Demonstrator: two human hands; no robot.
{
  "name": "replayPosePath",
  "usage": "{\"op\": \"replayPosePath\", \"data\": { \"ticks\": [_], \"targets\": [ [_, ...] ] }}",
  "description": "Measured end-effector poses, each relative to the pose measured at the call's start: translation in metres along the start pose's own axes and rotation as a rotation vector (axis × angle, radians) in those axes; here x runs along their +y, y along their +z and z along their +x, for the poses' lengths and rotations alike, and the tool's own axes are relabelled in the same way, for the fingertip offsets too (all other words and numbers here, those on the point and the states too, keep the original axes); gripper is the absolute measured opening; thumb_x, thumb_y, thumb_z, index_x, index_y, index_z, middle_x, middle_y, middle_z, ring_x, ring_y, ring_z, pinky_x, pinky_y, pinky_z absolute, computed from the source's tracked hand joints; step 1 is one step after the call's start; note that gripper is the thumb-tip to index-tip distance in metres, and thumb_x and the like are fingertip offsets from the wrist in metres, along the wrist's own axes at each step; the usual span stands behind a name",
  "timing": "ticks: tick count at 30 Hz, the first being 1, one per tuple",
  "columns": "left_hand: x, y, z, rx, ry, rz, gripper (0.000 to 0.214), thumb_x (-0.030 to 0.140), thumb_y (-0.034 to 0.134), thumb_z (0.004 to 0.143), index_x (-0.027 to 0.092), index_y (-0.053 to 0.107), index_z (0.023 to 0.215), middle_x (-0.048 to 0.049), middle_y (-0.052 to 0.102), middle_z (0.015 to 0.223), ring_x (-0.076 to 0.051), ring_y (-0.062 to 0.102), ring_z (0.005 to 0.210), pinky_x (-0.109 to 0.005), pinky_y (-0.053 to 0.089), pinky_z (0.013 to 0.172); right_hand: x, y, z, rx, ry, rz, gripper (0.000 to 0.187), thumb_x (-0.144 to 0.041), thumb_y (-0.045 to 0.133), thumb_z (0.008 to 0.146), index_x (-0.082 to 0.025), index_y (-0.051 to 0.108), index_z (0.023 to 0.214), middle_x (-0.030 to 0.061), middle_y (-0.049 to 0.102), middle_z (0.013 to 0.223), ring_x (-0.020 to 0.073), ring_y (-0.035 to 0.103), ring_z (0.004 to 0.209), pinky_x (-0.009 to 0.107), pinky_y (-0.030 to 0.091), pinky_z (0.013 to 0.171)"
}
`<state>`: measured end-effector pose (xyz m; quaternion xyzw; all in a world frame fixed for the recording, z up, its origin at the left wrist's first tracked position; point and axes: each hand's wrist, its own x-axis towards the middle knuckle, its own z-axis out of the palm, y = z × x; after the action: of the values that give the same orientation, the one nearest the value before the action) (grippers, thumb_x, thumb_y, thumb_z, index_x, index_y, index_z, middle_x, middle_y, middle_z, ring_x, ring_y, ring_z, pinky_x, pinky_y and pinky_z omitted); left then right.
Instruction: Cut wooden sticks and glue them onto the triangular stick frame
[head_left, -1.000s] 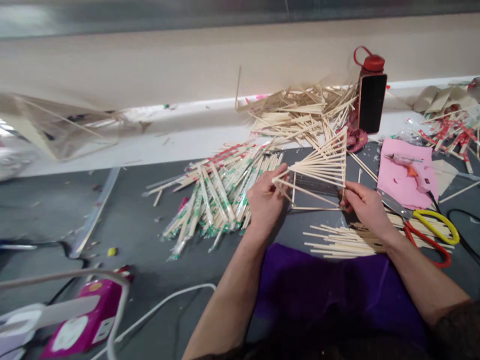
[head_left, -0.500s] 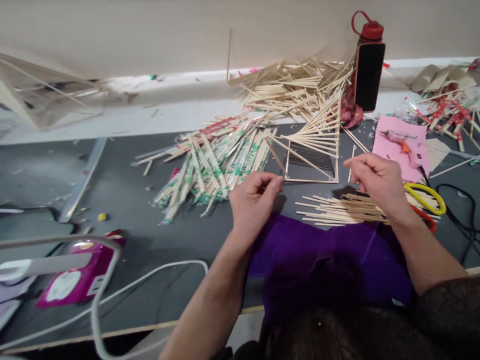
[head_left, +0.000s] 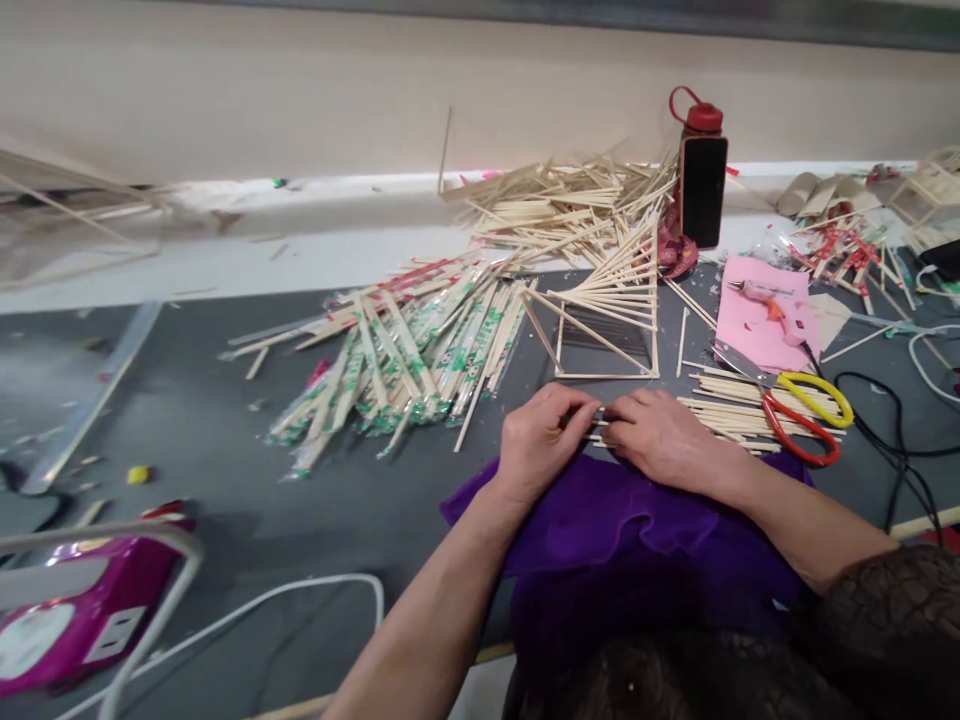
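Observation:
My left hand [head_left: 541, 436] and my right hand [head_left: 661, 437] meet over the near end of a loose bundle of bare wooden sticks [head_left: 739, 415], fingers curled onto the stick ends. Behind them a glued stick frame [head_left: 609, 322] with a fanned triangular side stands on the grey table [head_left: 187, 440], untouched. A purple cloth [head_left: 622, 530] lies under my wrists at the table's near edge.
Wrapped chopsticks [head_left: 409, 350] are heaped left of the frame, unwrapped ones [head_left: 555, 205] behind it. Red-and-yellow scissors [head_left: 802, 410], a glue gun on pink paper [head_left: 761, 320], a dark bottle with a red cap [head_left: 703, 180], black cables [head_left: 900, 440] and a magenta power strip [head_left: 90, 620] lie around.
Both hands let go of the stick frame, which now rests on the table, drew back, and came down together onto the loose sticks near the purple cloth.

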<state>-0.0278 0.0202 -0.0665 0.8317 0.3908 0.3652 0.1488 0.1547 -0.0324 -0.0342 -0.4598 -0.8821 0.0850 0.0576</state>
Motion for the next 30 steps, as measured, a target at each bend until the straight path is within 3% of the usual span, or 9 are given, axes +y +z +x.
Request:
{"op": "replayPosePath", "data": {
  "ticks": [12, 30],
  "targets": [
    [-0.003, -0.001, 0.003, 0.004, 0.037, -0.042, 0.013, 0.024, 0.060, 0.089, 0.020, 0.065, 0.078, 0.0001, 0.069, 0.072, -0.012, 0.065, 0.068, -0.021, 0.049, 0.066, 0.015, 0.004, -0.001, 0.041, -0.055, 0.078, 0.016, -0.017, 0.055, 0.092, -0.016, 0.071, 0.093, 0.0084, 0.067, 0.111, 0.0223, 0.053, 0.094, 0.035, 0.039, 0.078],
    [-0.006, 0.003, 0.007, -0.024, 0.041, -0.036, 0.014, 0.026, 0.059, 0.088, 0.021, 0.066, 0.076, 0.0001, 0.068, 0.069, -0.013, 0.065, 0.065, -0.023, 0.049, 0.063, 0.020, 0.013, 0.009, 0.101, -0.066, 0.048, 0.018, -0.028, 0.057, 0.093, -0.015, 0.069, 0.089, 0.0093, 0.065, 0.096, 0.0210, 0.053, 0.086, 0.034, 0.041, 0.078]
  ]
}}
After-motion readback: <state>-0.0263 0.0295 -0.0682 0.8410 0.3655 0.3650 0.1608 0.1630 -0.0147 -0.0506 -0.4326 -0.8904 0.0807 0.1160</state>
